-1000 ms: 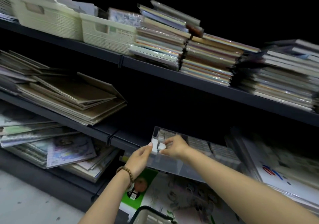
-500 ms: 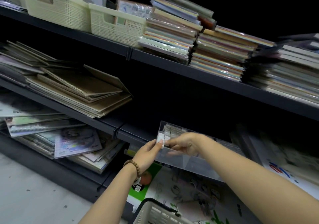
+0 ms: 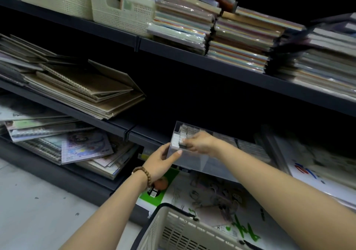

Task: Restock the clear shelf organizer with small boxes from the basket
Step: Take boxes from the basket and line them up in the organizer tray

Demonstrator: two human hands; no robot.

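Observation:
The clear shelf organizer [image 3: 194, 160] sits on the middle dark shelf, tilted toward me, with rows of small white and grey boxes [image 3: 176, 139] at its left end. My left hand [image 3: 160, 160] grips the organizer's front left corner, thumb along the clear wall. My right hand [image 3: 200, 143] reaches into the left compartment and its fingertips pinch a small box [image 3: 182, 141] in the row. The cream basket [image 3: 173, 230] with a black rim stands at the bottom, its contents out of view.
Brown spiral notebooks [image 3: 90, 88] lie stacked on the middle shelf to the left. Cream baskets [image 3: 119, 9] and wrapped paper packs [image 3: 231, 30] fill the top shelf. Printed pads [image 3: 84, 147] and colouring sheets [image 3: 212, 194] lie on the lower shelf. Grey floor [image 3: 38, 211] lies at left.
The view has dipped, bringing the basket into sight. My right hand pushed deeper into the organizer's left compartment. My left hand shifted from the boxes to the organizer's front corner.

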